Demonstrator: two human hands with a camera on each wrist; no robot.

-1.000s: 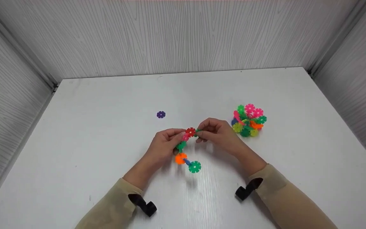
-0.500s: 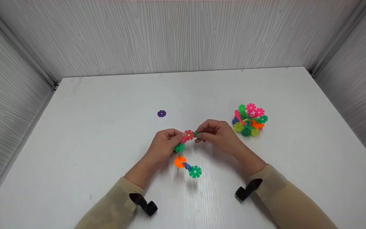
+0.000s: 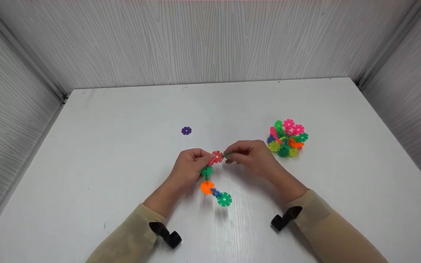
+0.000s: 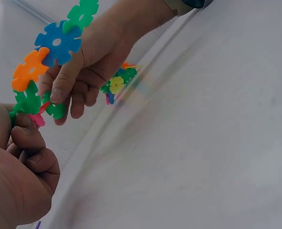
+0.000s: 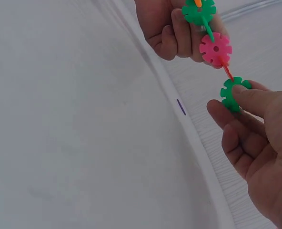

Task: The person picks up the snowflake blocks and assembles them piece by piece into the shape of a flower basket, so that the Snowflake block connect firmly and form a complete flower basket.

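Note:
A chain of notched plastic snowflake discs is stretched between both hands above the table. My left hand point(image 3: 190, 166) pinches it near the pink disc point(image 5: 216, 48), beside a red disc point(image 3: 217, 156). Thumb and fingers of my right hand point(image 3: 252, 156) pinch a green disc point(image 5: 230, 93), which meets the edge of the red one; how deep their slots sit is too small to tell. From the left hand the chain hangs toward the person through another green disc point(image 3: 206, 171), an orange disc point(image 3: 207, 187), a blue disc point(image 4: 61, 43) and an end green disc point(image 3: 224, 199).
On the white table point(image 3: 122, 120), a purple disc point(image 3: 186, 130) lies beyond the left hand. A clustered heap of multicoloured discs point(image 3: 287, 138) sits to the right, just past the right hand. Wood-grain panels point(image 3: 210, 44) stand at the back and sides.
The chain's hanging end has dropped a little toward the person. The red disc and the right hand have also shifted slightly nearer the person. Both hands keep their pinch.

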